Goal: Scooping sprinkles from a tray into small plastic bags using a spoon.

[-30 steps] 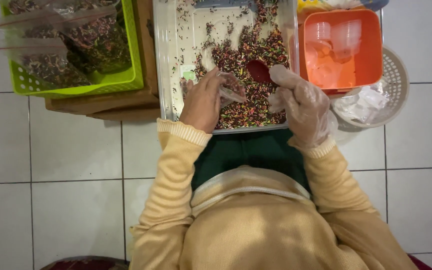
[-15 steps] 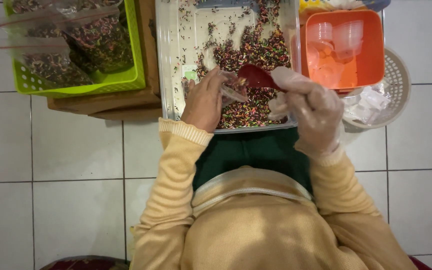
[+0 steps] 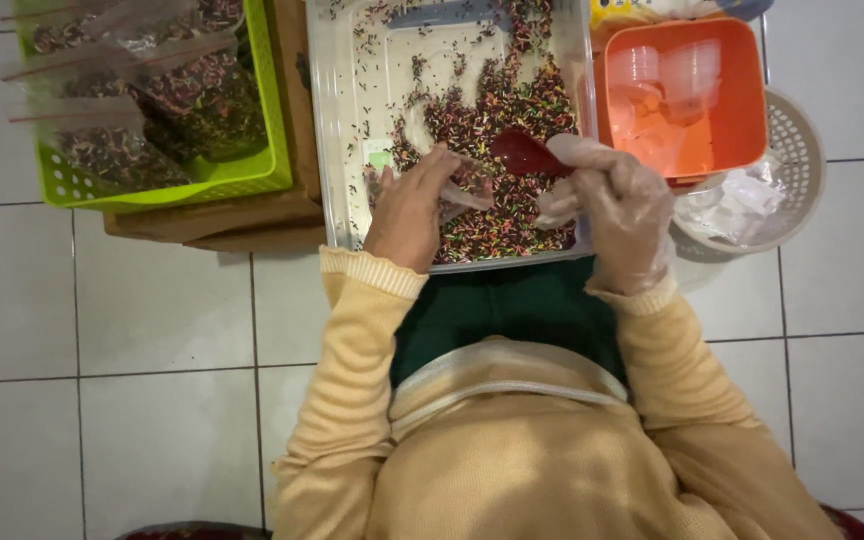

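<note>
Clear bags (image 3: 152, 100) filled with multicoloured sprinkles are stacked in the green basket (image 3: 252, 175) at the far left, their open tops pointing left. A small clear bag (image 3: 464, 195) lies on the sprinkles near the tub's (image 3: 337, 150) front edge, held by the left hand (image 3: 412, 205). A small green-and-white label (image 3: 380, 158) lies inside the tub's left side. A yellow package (image 3: 617, 10) peeks out behind the orange box (image 3: 742, 110).

Green basket (image 3: 252, 175) of filled bags (image 3: 182, 95), orange tub (image 3: 742, 120) — clear cups (image 3: 662, 75), white basket (image 3: 802, 160)
</note>
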